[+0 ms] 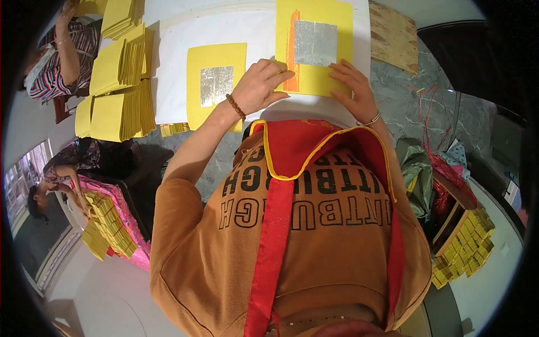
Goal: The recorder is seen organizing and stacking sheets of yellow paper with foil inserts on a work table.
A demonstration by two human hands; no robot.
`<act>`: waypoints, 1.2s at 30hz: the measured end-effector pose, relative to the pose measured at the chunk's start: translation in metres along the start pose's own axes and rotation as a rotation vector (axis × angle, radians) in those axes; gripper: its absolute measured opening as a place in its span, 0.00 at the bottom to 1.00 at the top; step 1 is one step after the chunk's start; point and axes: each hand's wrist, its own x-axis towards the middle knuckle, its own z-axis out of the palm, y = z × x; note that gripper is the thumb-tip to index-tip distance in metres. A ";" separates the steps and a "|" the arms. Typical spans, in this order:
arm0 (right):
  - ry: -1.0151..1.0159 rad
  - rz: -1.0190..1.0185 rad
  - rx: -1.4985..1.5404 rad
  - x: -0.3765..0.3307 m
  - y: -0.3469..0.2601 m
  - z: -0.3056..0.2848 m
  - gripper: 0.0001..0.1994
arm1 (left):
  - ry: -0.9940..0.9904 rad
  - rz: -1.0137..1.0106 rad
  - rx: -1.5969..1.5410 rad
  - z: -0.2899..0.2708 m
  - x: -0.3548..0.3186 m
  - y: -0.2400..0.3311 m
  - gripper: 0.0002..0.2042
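Note:
A yellow paper sheet [314,80] with a silver foil square [316,43] and an orange stripe down its left side lies on the white table before me. My left hand [261,85] rests at the sheet's lower left corner, fingers bent over the orange stripe and thumb stretched out apart from them. At the lower right, my right hand [355,91] lies on the sheet with its fingers spread. To the left, another yellow sheet [193,67] with a silver foil patch lies by itself, overhanging the table's near edge.
Stacks of folded yellow paper [115,73] line the table's left side. A wooden board [393,36] is beyond its right edge. One person [59,62] is at the far left; another [67,168] works beside yellow bundles [109,219]. More yellow bundles [466,247] are at right.

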 end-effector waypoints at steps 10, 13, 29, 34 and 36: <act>0.022 -0.010 -0.140 -0.011 0.004 0.005 0.18 | -0.025 -0.008 -0.131 -0.015 0.010 0.001 0.10; 0.010 -0.005 -0.132 -0.009 0.003 0.003 0.18 | 0.014 -0.014 -0.189 -0.015 0.013 0.001 0.07; 0.013 0.088 -0.003 -0.009 0.003 0.002 0.18 | -0.054 -0.136 -0.381 -0.018 0.018 -0.007 0.06; 0.038 0.103 0.097 -0.010 0.007 0.003 0.21 | -0.112 -0.219 -0.512 -0.018 0.020 -0.011 0.06; 0.052 0.105 0.108 -0.011 0.008 0.004 0.22 | -0.112 -0.234 -0.522 -0.018 0.021 -0.013 0.06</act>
